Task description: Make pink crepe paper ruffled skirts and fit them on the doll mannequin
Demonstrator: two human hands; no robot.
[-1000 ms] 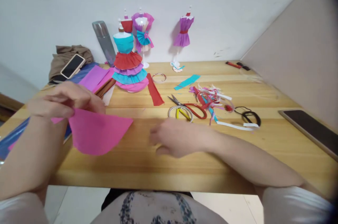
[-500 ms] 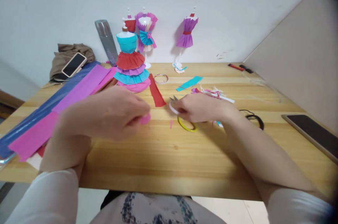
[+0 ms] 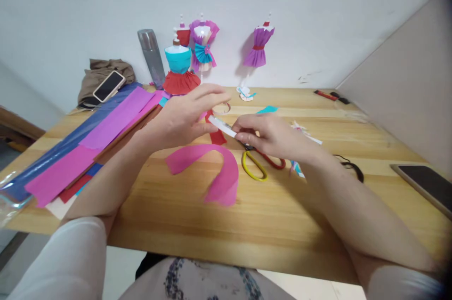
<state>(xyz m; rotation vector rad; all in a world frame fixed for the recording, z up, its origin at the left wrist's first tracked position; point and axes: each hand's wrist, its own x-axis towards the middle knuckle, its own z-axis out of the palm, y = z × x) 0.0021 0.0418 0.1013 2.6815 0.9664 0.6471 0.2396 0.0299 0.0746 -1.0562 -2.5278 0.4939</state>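
Your 2 plain white sleeves (image 3: 76, 262) end near the elbows (image 3: 92, 208), leaving your 2 forearms (image 3: 122, 175) bare; your pale top (image 3: 212, 276) carries 2 dark blue, mottled bands (image 3: 173, 279) down its front.

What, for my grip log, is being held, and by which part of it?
The right hand pinches a white band by its end at picture right. Whether the left hand, at its other end, touches it cannot be told.

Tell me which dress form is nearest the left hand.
The dress form with the turquoise top and red ruffle: the left hand partly hides its lower skirt, while the other three dress forms stand farther back.
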